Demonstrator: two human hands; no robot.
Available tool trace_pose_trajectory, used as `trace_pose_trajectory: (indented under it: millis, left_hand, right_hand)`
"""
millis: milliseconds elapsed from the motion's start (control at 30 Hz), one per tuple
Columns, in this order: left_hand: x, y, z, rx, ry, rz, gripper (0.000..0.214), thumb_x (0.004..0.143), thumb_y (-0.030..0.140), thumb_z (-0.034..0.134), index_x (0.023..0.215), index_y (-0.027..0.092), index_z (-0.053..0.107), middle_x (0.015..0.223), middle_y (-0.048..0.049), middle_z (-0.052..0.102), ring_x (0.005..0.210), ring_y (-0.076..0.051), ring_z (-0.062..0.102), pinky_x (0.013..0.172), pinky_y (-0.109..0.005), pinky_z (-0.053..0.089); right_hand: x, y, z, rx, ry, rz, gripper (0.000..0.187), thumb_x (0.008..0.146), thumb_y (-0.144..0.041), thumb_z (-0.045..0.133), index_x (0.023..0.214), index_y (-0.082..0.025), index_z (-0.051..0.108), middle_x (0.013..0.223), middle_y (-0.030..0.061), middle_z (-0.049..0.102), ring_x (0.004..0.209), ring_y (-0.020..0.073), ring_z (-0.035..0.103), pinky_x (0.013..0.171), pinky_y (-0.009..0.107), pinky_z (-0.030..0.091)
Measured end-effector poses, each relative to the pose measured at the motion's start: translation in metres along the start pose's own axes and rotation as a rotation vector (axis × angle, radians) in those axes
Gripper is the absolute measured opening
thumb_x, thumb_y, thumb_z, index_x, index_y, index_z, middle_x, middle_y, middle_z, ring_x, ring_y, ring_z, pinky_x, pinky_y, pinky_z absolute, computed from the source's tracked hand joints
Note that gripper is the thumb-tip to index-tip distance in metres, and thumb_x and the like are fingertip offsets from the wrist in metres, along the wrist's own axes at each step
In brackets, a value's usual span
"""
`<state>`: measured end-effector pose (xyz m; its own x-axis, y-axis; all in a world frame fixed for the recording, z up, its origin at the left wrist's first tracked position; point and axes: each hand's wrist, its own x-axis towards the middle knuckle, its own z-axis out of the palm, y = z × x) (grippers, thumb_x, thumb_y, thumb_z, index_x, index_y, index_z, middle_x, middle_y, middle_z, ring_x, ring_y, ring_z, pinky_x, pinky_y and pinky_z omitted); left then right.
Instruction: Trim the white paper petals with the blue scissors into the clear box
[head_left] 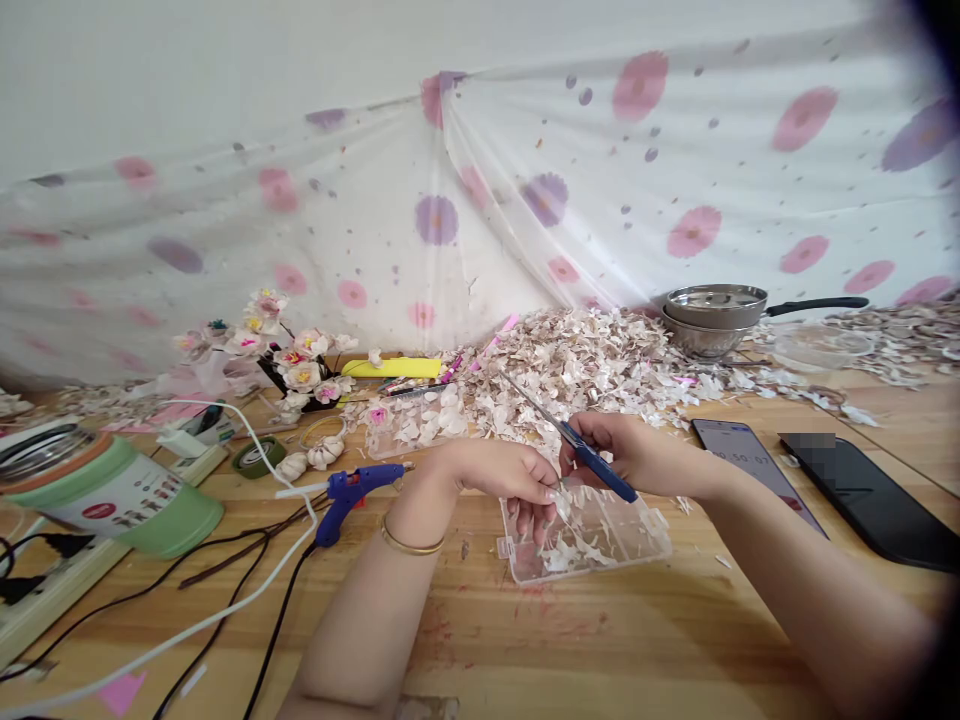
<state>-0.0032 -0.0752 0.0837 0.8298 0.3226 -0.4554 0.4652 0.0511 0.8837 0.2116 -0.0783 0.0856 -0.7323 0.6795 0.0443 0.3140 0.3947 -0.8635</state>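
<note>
My right hand [611, 450] is closed around a pair of scissors with blue handles [598, 468]. Their long thin blades point up and to the left, towards the pile. Over a clear compartment box [630, 540], my left hand [517, 475] pinches a small whitish petal-like piece [561, 505]. Its exact shape is partly hidden by the fingers. More thin white pieces [577, 550] lie in the box below. Behind both hands spreads a large heap of whitish petal-like pieces [577, 365].
A blue glue gun [349, 500] lies left of my left arm, with cables [247, 590] around it. Further left are a green container [150, 500] and a power strip [75, 590]. Artificial flowers [300, 365], metal bowls [709, 320] and two phones [750, 465] [877, 500] surround the work area.
</note>
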Motion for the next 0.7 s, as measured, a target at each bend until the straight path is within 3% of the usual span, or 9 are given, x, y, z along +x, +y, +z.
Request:
trace_pose_trajectory:
  millis: [133,467,567,700]
  left_hand:
    - [0.001,0.000,0.000,0.015,0.015,0.001,0.032,0.086,0.047,0.065,0.070,0.019,0.065,0.067,-0.0017,0.072,0.058,-0.013,0.065,0.058,-0.023,0.047]
    - [-0.019,0.013,-0.003,-0.033,0.296,0.247,0.041,0.085,0.054,0.063,0.087,0.012,0.066,0.081,-0.0086,0.073,0.069,-0.013,0.066,0.065,-0.024,0.049]
    - [-0.013,0.012,-0.004,-0.018,0.504,0.345,0.038,0.090,0.049,0.058,0.095,0.012,0.065,0.083,-0.0079,0.072,0.067,-0.012,0.064,0.065,-0.025,0.049]
    - [-0.004,0.012,0.000,0.156,0.876,0.443,0.036,0.096,0.045,0.048,0.092,0.013,0.066,0.079,-0.0048,0.068,0.067,-0.011,0.059,0.062,-0.023,0.044]
  right_hand:
    - [0.000,0.003,-0.002,0.005,0.041,-0.014,0.020,0.079,-0.031,0.071,0.082,-0.020,0.056,0.079,0.0015,0.064,0.071,0.0168,0.058,0.063,0.028,0.045]
    - [0.000,-0.003,-0.009,0.148,0.256,0.034,0.032,0.074,-0.041,0.077,0.084,-0.018,0.057,0.071,-0.0008,0.061,0.062,0.0140,0.055,0.056,0.026,0.043]
    - [0.000,-0.008,-0.007,0.224,0.345,0.033,0.036,0.071,-0.042,0.080,0.082,-0.019,0.055,0.066,-0.0029,0.058,0.058,0.0130,0.053,0.052,0.025,0.041]
    - [0.000,-0.010,-0.004,0.264,0.485,0.033,0.037,0.071,-0.042,0.080,0.082,-0.019,0.054,0.066,-0.0028,0.058,0.058,0.0125,0.053,0.050,0.024,0.041]
